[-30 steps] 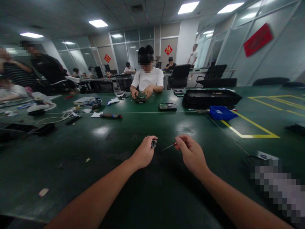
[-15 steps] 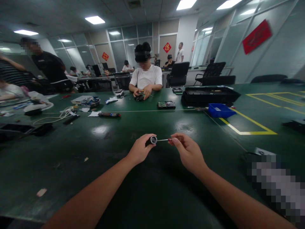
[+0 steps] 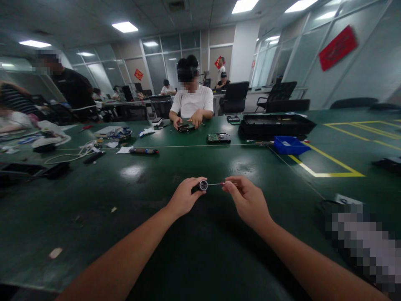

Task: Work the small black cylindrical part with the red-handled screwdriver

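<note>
My left hand [image 3: 183,196] holds a dark cylinder [image 3: 203,185], thumb and fingers pinching its sides, ringed end facing me, above the table [image 3: 103,184], in from the near edge; my right fingers pinch a thin tool [image 3: 222,184] by its red grip; its shaft, apart from the cylinder a second ago, now reaches the rim, contact unclear; a blue tray [image 3: 290,145] sits towards the far right corner.
</note>
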The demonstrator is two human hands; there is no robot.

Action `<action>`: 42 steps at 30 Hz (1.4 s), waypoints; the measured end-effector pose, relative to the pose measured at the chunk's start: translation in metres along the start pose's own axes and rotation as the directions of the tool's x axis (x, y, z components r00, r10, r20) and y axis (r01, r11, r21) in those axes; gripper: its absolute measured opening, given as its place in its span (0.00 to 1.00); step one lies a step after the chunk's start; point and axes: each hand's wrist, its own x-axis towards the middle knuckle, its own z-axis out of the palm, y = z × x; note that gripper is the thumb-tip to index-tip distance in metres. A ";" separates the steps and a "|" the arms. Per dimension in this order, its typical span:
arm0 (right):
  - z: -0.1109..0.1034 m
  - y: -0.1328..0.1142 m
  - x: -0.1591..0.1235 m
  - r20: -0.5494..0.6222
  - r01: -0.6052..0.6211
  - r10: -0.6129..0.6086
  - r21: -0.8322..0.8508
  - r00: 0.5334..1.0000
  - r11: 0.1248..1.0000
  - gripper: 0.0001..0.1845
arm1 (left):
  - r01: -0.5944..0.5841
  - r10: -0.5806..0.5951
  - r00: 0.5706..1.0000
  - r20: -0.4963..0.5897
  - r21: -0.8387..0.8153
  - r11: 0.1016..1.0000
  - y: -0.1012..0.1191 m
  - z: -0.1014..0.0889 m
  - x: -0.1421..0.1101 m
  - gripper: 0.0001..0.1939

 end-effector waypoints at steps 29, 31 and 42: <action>-0.003 -0.011 -0.005 0.086 0.115 -0.104 -0.131 0.991 0.985 0.18 | -0.044 0.038 0.998 0.051 0.117 0.992 0.006 0.001 0.001 0.20; -0.002 -0.010 -0.006 0.056 0.094 -0.087 -0.117 0.995 0.989 0.18 | -0.049 0.042 0.997 0.060 0.116 0.992 0.006 0.001 0.000 0.21; -0.002 -0.010 -0.003 0.056 0.018 -0.011 -0.124 0.998 0.992 0.18 | -0.025 0.022 0.999 0.040 0.087 0.996 0.008 0.000 0.000 0.20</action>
